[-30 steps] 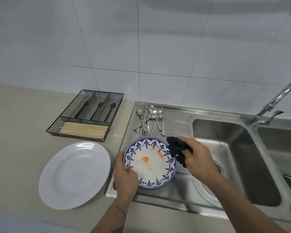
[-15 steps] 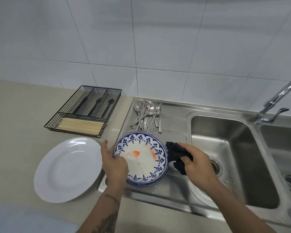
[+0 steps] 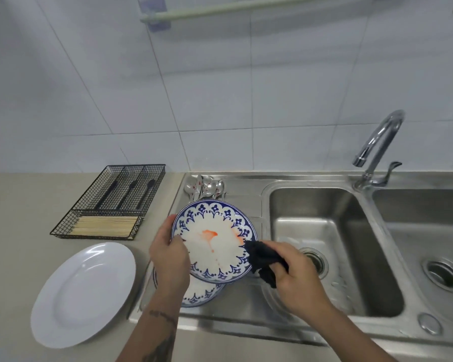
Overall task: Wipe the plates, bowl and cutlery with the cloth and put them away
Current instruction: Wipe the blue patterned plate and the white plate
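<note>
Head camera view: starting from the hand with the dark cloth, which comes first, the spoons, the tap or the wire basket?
From the right hand:
1. Spoons, behind the patterned plate, on the drainboard.
2. Tap, far right, behind the basin.
3. Wire basket, far left on the counter.
The spoons and tap are nearly level; the basket is clearly farthest.
</note>
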`<move>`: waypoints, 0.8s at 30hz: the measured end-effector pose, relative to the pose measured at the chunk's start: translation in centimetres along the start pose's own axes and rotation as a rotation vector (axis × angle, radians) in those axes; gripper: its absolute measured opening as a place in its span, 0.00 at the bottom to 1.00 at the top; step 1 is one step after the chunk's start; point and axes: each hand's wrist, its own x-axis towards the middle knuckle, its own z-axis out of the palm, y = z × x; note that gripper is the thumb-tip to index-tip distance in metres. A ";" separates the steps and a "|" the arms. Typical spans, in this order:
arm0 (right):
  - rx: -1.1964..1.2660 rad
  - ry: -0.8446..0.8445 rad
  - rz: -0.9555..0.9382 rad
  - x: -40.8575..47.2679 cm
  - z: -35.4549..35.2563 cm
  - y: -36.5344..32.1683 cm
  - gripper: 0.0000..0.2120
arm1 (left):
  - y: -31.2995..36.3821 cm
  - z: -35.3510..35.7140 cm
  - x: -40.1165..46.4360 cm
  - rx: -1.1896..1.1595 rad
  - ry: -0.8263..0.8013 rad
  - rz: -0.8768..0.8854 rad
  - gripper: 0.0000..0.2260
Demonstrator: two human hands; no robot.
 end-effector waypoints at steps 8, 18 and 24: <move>-0.035 0.144 0.004 -1.9 -3.8 2.2 0.25 | 0.8 9.0 -2.8 0.064 -0.179 0.119 0.26; -0.054 0.237 0.039 -2.0 -5.0 3.7 0.25 | 1.7 17.3 -5.9 0.238 -0.269 0.352 0.22; 0.010 0.276 0.105 -1.9 -5.3 5.0 0.25 | 1.7 19.6 -6.8 0.281 -0.305 0.435 0.23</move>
